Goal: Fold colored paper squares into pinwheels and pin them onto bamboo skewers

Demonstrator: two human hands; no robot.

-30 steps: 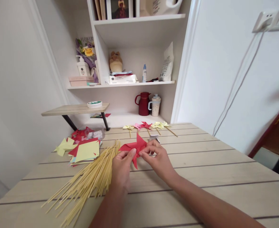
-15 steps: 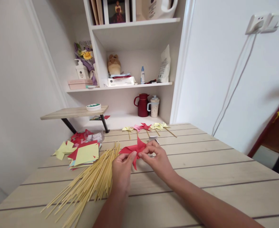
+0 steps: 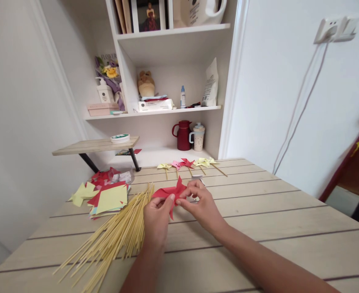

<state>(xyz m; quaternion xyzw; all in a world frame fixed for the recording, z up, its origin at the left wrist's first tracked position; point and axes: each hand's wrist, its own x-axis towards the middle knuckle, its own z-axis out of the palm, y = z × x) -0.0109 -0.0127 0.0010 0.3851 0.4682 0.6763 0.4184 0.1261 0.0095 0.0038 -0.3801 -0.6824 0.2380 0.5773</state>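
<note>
A red paper pinwheel (image 3: 179,186) is held between both hands above the table. My left hand (image 3: 157,217) pinches it at the left, thumb near its middle. My right hand (image 3: 202,205) grips it from the right with thumb and forefinger close to the centre; whether a small pin sits there is hidden by the fingertips. Left of my left hand lies a loose bundle of thin wooden sticks (image 3: 118,232). Beyond the hands, several finished pinwheels on sticks lie in a row, among them a red one (image 3: 186,162) and a pale yellow one (image 3: 164,166).
Stacked yellow and red paper squares (image 3: 112,199) lie at the left, beside a folded yellow paper piece (image 3: 84,193) and a clear plastic box (image 3: 126,176). A small raised wooden stand (image 3: 96,144) is behind them. A red jug (image 3: 184,136) and a cup (image 3: 199,138) stand at the back.
The red pinwheel has tilted slightly and shifted a little to the left in the fingers. Both hands keep their pinch in nearly the same place.
</note>
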